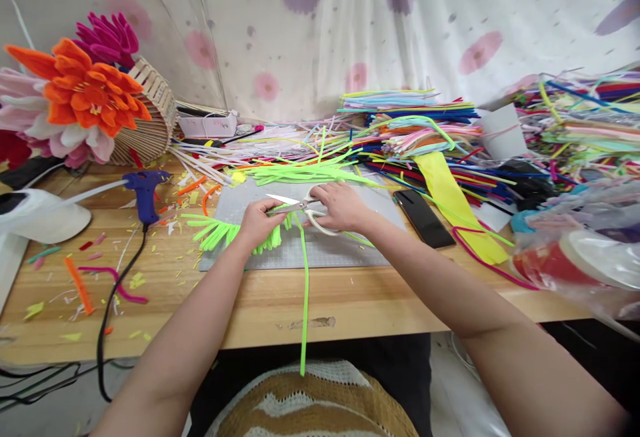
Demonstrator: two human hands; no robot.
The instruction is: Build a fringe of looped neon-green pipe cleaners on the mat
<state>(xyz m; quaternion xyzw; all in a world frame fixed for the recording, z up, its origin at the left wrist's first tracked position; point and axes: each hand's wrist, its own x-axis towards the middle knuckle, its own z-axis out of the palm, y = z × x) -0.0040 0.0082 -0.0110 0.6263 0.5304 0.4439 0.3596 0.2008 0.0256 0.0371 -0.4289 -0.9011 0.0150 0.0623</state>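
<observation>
My right hand [343, 206] grips a pair of white-handled scissors [320, 222], its fingers in the loops. Their blades are parted and point left, towards my left hand [261, 225]. My left hand is closed on a lime-green pipe cleaner fringe [216, 231], whose short looped pieces fan out to the left and below the fingers. One long green pipe cleaner [305, 290] hangs from near the blades down past the table's front edge. Under both hands lies a grey cutting mat [320, 255]. My left fingertips are partly hidden by the scissors.
Loose lime-green pipe cleaners [300, 171] lie behind the mat, with colourful bundles [425, 127] beyond. A black phone [423, 218] and yellow strip [457, 207] lie to the right. At left are a blue glue gun [145, 193], its cord, scraps and an orange flower [83, 93].
</observation>
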